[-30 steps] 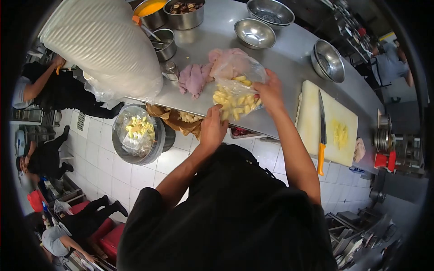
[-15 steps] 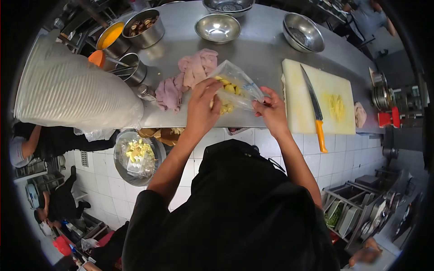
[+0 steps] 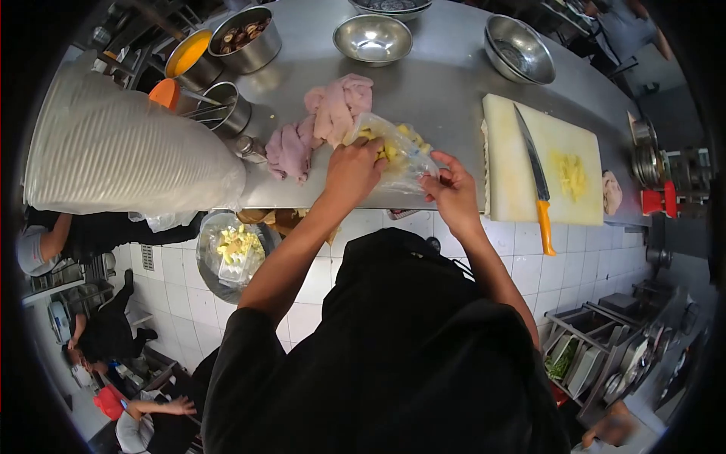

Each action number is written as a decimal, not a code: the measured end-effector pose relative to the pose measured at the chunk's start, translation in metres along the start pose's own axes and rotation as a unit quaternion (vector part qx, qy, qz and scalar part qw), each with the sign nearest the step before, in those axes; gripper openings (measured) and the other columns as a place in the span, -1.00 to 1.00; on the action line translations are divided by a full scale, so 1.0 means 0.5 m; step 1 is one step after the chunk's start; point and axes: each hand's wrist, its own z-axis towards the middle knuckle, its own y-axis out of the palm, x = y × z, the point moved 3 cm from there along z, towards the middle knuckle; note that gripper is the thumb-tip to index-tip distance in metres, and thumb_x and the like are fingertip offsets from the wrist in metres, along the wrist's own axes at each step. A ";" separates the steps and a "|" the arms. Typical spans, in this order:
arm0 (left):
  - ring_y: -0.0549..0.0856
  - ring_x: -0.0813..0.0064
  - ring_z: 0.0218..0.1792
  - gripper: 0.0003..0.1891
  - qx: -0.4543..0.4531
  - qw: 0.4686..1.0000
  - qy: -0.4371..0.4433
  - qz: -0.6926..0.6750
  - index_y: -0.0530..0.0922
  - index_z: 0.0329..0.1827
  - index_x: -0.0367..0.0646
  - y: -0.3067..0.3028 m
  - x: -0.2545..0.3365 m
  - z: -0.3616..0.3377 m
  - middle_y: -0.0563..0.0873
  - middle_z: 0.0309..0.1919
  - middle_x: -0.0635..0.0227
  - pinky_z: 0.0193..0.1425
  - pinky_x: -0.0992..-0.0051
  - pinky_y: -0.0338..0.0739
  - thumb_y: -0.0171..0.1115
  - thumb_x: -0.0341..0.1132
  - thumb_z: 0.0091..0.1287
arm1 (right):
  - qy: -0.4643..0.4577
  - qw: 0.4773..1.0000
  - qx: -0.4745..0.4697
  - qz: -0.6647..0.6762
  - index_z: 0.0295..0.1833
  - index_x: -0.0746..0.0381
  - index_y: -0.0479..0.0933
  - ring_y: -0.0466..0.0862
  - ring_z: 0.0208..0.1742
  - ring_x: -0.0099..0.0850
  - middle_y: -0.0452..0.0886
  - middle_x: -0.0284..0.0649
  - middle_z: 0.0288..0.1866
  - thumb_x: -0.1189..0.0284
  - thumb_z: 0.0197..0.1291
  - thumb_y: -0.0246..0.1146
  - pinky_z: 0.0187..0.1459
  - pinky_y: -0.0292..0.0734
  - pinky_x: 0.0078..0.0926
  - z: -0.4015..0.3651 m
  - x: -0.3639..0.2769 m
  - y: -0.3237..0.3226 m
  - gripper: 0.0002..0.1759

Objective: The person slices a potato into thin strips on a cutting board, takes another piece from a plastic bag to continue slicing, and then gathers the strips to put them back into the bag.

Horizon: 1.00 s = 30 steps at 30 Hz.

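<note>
A clear plastic bag (image 3: 408, 163) with peeled yellow pieces (image 3: 389, 146) in it, possibly ginger, lies at the counter's near edge between my hands. My left hand (image 3: 354, 170) is closed on the bag's left side, its fingertips curled in among the pieces and partly hidden. On the right, my right hand (image 3: 454, 188) pinches the bag's other edge between thumb and fingers. Pale pink cloths (image 3: 340, 106) lie crumpled just beyond my left hand, with a purplish cloth (image 3: 289, 151) beside them.
Right of my hands, a yellow-handled knife (image 3: 535, 163) lies on a white cutting board (image 3: 507, 181) beside thin yellow shreds (image 3: 572, 178). Its handle overhangs the counter edge. Stacked plastic containers (image 3: 128, 144) stand left; metal bowls (image 3: 373, 41) stand behind. A scrap bin (image 3: 212, 268) sits below. Co-workers are nearby.
The bag has tipped over flatter, and its yellow pieces have shifted away from me. My left hand has moved slightly right. At lower left, a co-worker's arm has come into view.
</note>
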 end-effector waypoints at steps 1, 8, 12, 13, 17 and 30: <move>0.77 -0.01 -0.11 -0.59 -0.009 1.000 -0.008 0.007 0.69 0.17 -0.20 0.005 0.002 0.013 0.78 -0.09 0.03 0.15 0.16 0.61 0.44 -0.33 0.25 | 0.002 1.000 0.002 0.000 0.42 0.35 0.44 0.67 -0.24 -0.56 0.76 -0.24 -0.17 0.62 0.31 0.36 -0.26 0.59 -0.55 0.001 -0.003 0.003 -0.43; 0.71 -0.02 0.11 -0.38 0.024 1.000 0.008 0.014 0.57 0.35 -0.18 0.083 0.012 0.057 0.71 0.10 -0.01 0.19 0.14 0.61 0.51 -0.32 0.17 | -0.044 0.999 0.021 0.004 0.39 0.36 0.46 0.66 -0.30 -0.58 0.73 -0.27 -0.26 0.60 0.31 0.36 -0.28 0.58 -0.56 0.015 -0.032 -0.006 -0.46; 0.73 -0.01 0.05 -0.38 0.054 0.998 -0.013 -0.043 0.60 0.32 -0.19 0.079 0.015 0.057 0.71 0.07 0.00 0.18 0.20 0.63 0.53 -0.39 0.13 | -0.054 0.998 0.032 -0.004 0.38 0.37 0.47 0.65 -0.30 -0.59 0.72 -0.27 -0.28 0.60 0.31 0.36 -0.29 0.57 -0.57 0.012 -0.033 -0.019 -0.47; 0.74 0.01 0.03 -0.39 0.067 0.996 -0.012 -0.061 0.62 0.31 -0.19 0.070 0.011 0.055 0.71 0.05 0.01 0.16 0.24 0.64 0.54 -0.41 0.12 | -0.053 0.998 0.036 -0.006 0.38 0.37 0.47 0.65 -0.30 -0.58 0.72 -0.27 -0.28 0.60 0.31 0.36 -0.29 0.57 -0.57 0.011 -0.035 -0.023 -0.47; 0.75 0.15 0.01 -0.56 0.085 0.966 -0.049 -0.238 0.69 0.23 -0.17 -0.005 -0.012 0.024 0.73 0.07 0.11 0.14 0.30 0.65 0.44 -0.51 0.24 | -0.053 0.998 0.041 0.003 0.38 0.37 0.47 0.64 -0.30 -0.58 0.70 -0.29 -0.30 0.60 0.32 0.36 -0.28 0.56 -0.57 0.015 -0.040 -0.033 -0.48; 0.67 0.01 0.30 -0.64 0.109 0.556 -0.221 -0.794 0.42 0.39 -0.45 -0.102 -0.049 -0.086 0.63 0.26 -0.20 0.47 0.28 0.60 0.03 -0.44 0.63 | -0.059 0.998 0.028 -0.017 0.36 0.32 0.53 0.64 -0.28 -0.59 0.69 -0.29 -0.24 0.45 0.39 0.35 -0.26 0.59 -0.56 0.012 -0.063 -0.034 -0.54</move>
